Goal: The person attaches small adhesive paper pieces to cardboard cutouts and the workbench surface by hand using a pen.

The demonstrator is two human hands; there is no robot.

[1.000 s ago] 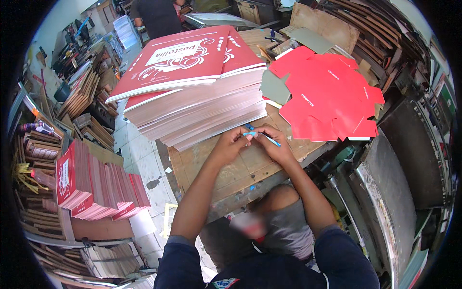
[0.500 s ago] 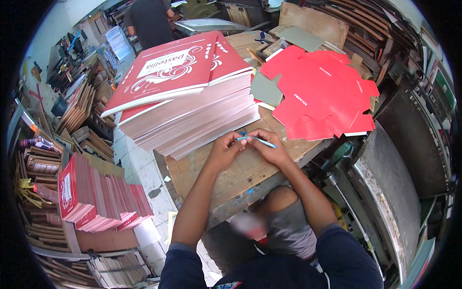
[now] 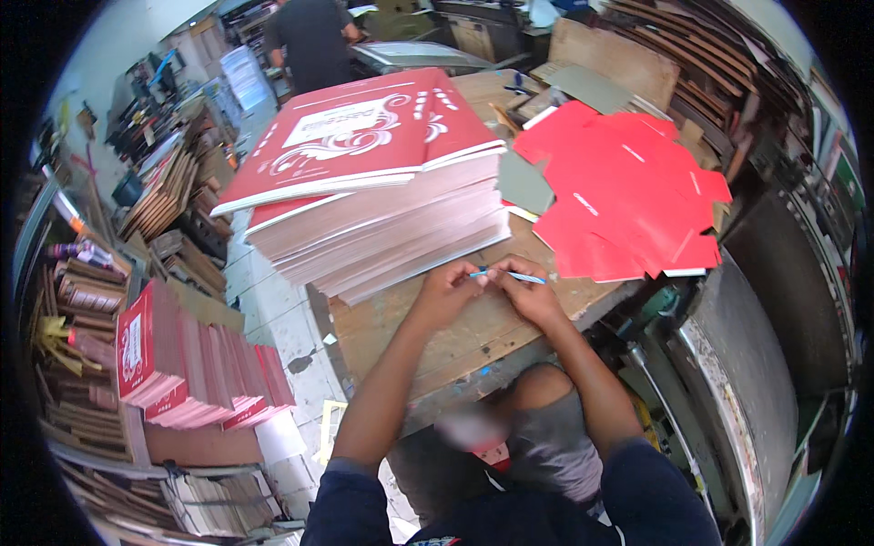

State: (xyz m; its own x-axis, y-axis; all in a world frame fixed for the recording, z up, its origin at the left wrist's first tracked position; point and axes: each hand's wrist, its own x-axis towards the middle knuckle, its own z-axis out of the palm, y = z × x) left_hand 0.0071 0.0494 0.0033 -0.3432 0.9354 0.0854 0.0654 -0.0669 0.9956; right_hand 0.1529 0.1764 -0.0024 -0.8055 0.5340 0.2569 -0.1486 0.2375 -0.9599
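Observation:
Both of my hands meet over the wooden table [image 3: 446, 350], just before the big stack of red-covered booklets [image 3: 387, 232]. A slim light-blue stick [image 3: 530, 278], shaped like a pen, runs between my fingers; its exact kind is too small to make out. My right hand [image 3: 525, 293] pinches it along the middle, and its tip end sticks out to the right. At the other end, the fingertips of my left hand [image 3: 448, 293] are closed on it. The top booklets lie askew on the pile. Right of my hands lie flat red die-cut sheets [image 3: 628, 200].
Grey card [image 3: 525, 182] lies between the stack and the red sheets. More red booklets [image 3: 200, 364] stand in a row at lower left. A metal machine panel [image 3: 746, 364] rises on the right. Another person [image 3: 312, 45] stands beyond the table.
The view has shifted, so the whole scene sits slightly lower and further right. My hands stay together on the blue stick, fingers slightly rearranged.

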